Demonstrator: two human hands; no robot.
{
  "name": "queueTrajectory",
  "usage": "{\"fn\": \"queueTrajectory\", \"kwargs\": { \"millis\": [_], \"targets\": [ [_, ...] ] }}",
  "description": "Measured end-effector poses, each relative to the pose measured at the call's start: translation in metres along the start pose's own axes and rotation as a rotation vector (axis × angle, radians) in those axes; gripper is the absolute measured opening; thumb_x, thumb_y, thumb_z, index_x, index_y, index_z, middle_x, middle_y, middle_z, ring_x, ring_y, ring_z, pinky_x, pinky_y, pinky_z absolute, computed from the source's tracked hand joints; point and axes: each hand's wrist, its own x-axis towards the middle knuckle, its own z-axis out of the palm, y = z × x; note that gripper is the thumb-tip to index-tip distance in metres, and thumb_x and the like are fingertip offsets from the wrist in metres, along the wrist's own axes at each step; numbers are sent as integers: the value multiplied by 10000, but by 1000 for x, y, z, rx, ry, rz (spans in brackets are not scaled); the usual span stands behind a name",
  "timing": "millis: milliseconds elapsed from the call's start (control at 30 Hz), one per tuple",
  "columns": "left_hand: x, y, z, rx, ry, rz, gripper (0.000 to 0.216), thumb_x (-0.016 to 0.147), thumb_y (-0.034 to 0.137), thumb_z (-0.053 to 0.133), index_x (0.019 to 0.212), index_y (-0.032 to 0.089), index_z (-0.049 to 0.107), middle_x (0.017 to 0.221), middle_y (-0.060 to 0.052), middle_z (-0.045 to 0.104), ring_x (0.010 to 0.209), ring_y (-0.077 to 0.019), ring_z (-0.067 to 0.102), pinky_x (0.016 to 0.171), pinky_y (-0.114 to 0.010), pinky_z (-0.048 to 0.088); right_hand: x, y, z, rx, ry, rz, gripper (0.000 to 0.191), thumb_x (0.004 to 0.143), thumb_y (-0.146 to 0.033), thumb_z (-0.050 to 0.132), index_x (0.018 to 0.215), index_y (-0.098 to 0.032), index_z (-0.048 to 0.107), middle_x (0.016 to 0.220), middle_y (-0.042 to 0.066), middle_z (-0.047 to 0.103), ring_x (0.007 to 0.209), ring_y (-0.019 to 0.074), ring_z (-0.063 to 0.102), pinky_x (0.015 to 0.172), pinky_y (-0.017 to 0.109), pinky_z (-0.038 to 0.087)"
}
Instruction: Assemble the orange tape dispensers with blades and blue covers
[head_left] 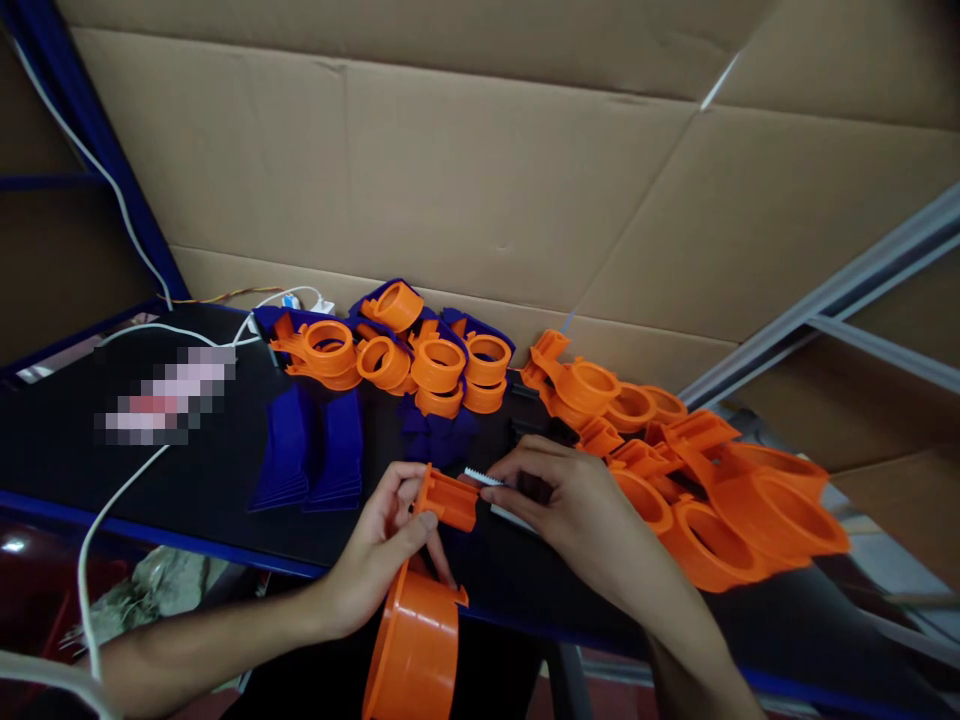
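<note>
My left hand (390, 540) is closed round the handle end of an orange tape dispenser body (420, 640), whose wide round hub hangs down over the table's front edge. Between thumb and fingers, my right hand (555, 490) pinches a small serrated blade (482, 477) with white-looking teeth. The blade is close beside the dispenser's upper end; whether they touch I cannot tell. Under the right hand lies a pale flat strip (516, 517), partly covered. Behind that hand are some dark parts (544, 430), hard to make out.
Several orange dispensers with blue pieces (439, 365) are stacked at the back. More orange dispenser bodies (720, 510) are heaped on the right. Two stacks of blue curved plates (283, 450) stand left of centre on the black table (217, 500). A white cable (94, 560) runs down the left side.
</note>
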Motion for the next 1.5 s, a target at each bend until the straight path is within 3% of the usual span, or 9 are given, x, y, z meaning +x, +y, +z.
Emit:
{"fn": "queueTrajectory", "kwargs": {
  "millis": [433,733,900,1100,1233,1500],
  "targets": [
    [-2,-4,-3,47,-44,9,300,950,291,606,1188,272,425,1079,-31,647,612,-110,717,526,-179,538,3,1,4,-67,-76,33,106,807,-224,754,767,-218,657,737,-11,666,610,126,571,556,230,398],
    [-1,-6,-2,60,-53,-17,312,936,304,624,1175,257,429,1090,-42,665,589,-114,725,502,-168,525,16,-3,14,20,-231,125,350,736,-321,808,646,-195,494,577,-76,476,547,86,377,481,216,241],
    [3,-5,-5,-13,-39,-30,302,945,310,601,1181,243,425,979,-26,702,551,-140,727,472,-181,520,24,-1,15,142,-227,107,428,745,-374,786,628,-199,414,597,-84,376,576,85,317,495,221,222],
    [6,1,-7,-107,-2,-131,251,956,321,553,1145,225,419,893,-42,743,493,-178,714,455,-244,551,19,14,-8,211,-113,152,466,759,-472,747,641,-213,378,612,-83,331,572,89,310,506,222,261],
    [8,0,-9,-181,16,-234,213,978,353,471,1143,236,406,651,-2,704,481,-218,706,443,-337,594,4,35,-11,-6,-66,188,379,780,-454,740,681,-211,467,594,-72,414,542,98,369,505,226,286],
    [9,-5,-12,-191,-3,-271,221,983,346,447,1166,238,390,631,-22,715,477,-222,708,443,-355,604,-16,58,13,-278,-254,200,203,797,-302,744,739,-210,573,745,-11,661,637,147,580,562,236,350]
  ]
}}
